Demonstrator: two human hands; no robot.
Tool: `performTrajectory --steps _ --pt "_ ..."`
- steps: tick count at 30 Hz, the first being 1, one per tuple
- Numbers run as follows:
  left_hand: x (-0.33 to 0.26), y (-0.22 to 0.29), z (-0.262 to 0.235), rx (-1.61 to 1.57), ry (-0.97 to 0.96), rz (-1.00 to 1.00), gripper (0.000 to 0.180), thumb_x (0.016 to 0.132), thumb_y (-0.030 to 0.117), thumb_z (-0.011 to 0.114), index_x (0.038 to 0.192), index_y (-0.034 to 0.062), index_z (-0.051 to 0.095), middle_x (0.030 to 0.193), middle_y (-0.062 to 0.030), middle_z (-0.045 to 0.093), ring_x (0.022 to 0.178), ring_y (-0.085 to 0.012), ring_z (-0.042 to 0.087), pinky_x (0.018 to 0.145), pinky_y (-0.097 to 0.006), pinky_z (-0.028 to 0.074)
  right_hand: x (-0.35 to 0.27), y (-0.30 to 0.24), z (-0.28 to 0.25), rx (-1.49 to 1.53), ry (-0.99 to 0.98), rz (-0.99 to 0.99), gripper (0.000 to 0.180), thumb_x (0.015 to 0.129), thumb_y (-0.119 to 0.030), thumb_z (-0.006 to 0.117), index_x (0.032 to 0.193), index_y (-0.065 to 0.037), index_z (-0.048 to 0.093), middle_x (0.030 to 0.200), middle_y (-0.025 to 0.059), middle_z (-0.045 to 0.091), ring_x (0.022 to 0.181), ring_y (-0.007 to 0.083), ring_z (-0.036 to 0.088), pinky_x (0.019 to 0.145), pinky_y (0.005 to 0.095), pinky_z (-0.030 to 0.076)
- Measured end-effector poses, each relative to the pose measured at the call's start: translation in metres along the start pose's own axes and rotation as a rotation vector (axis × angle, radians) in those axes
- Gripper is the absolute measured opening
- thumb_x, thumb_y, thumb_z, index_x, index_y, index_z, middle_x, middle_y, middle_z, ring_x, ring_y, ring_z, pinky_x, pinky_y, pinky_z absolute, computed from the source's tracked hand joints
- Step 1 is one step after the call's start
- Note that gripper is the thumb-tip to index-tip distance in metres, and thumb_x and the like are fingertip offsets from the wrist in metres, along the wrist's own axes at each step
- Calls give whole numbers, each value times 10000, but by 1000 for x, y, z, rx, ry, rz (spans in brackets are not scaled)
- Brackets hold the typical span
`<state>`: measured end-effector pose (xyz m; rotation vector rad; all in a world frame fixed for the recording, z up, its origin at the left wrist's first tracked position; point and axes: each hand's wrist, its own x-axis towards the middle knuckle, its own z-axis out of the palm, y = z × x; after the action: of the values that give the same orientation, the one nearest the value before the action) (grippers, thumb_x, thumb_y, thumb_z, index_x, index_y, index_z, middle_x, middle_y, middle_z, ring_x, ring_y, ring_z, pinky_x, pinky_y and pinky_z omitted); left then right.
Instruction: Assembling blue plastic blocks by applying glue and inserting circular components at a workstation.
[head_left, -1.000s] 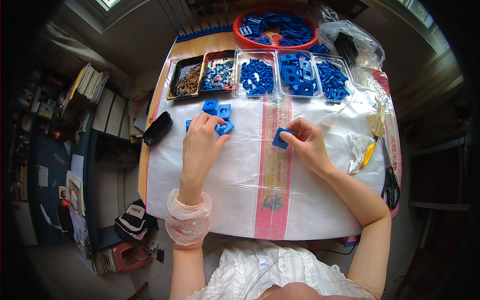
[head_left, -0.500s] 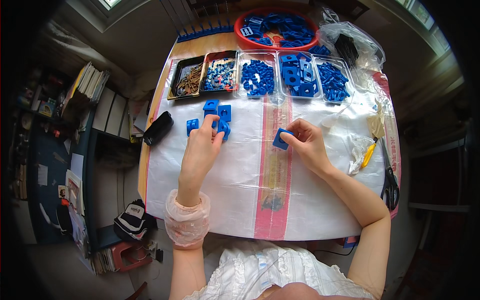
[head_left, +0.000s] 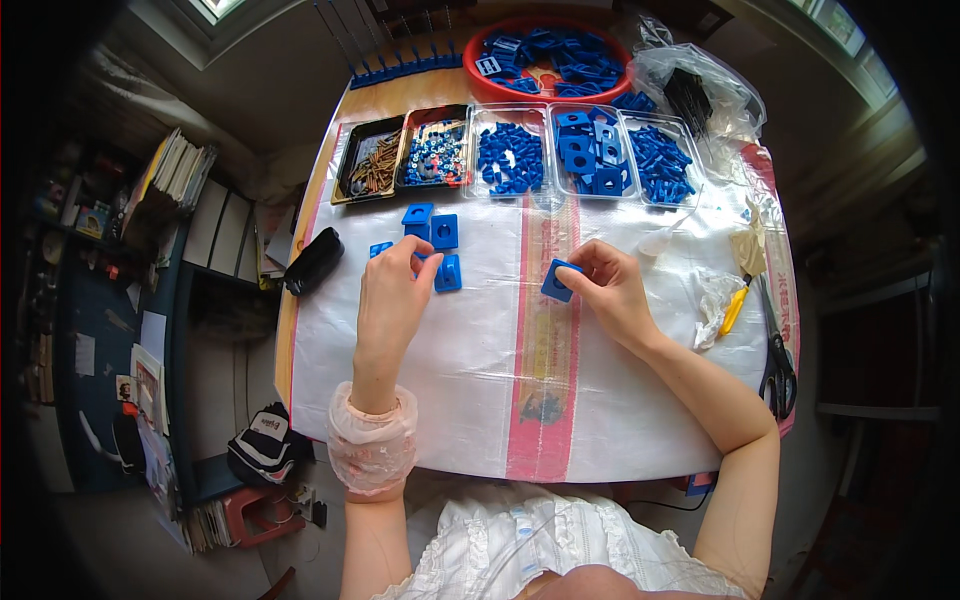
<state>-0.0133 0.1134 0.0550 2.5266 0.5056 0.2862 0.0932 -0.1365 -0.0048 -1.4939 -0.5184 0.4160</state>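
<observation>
My right hand (head_left: 610,290) pinches a square blue plastic plate (head_left: 558,281) with a hole in it, held above the sheet-covered table between thumb and fingers. On the left, my left hand (head_left: 392,290) hovers with half-curled fingers over a small group of blue parts, thumb and forefinger slightly apart. Beside its thumb a blue square part (head_left: 449,273) rests on the sheet. Beyond the fingertips are another blue square plate (head_left: 444,232) and a blue part (head_left: 417,215). A blue piece (head_left: 380,249) shows left of the hand, partly covered by it.
Trays across the back hold brass-coloured screws (head_left: 376,166), small nuts (head_left: 437,152) and blue plastic parts (head_left: 510,157). Behind them stands a red basin (head_left: 480,90) of blue parts. A black case (head_left: 315,262) lies left; a yellow cutter (head_left: 733,312) and black scissors (head_left: 780,370) lie right.
My left fingers have drawn slightly left, away from the blue part beside the thumb, which now lies turned with its square side showing. My right hand barely moved, still gripping its plate.
</observation>
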Motion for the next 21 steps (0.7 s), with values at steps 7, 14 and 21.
performTrajectory --steps 7,14,21 --pt "7 4 17 46 82 59 183 873 138 718 947 -19 659 837 -166 678 724 -284 676 676 -390 525 0 5 -2 -7 -3 3 116 893 -118 708 907 -15 657 784 -10 654 693 13 557 597 184 433" --pt "33 24 34 372 176 105 330 843 189 761 974 -7 530 887 -181 640 845 -319 690 722 -376 566 0 1 0 24 2 3 114 891 -119 709 898 -18 658 777 -13 653 684 11 554 593 182 432" --pt "41 19 46 479 137 105 346 845 177 742 1004 -13 501 825 -230 665 781 -380 692 707 -422 568 0 4 -1 6 -1 0 116 892 -119 709 903 -17 655 783 -6 660 687 16 564 599 187 441"
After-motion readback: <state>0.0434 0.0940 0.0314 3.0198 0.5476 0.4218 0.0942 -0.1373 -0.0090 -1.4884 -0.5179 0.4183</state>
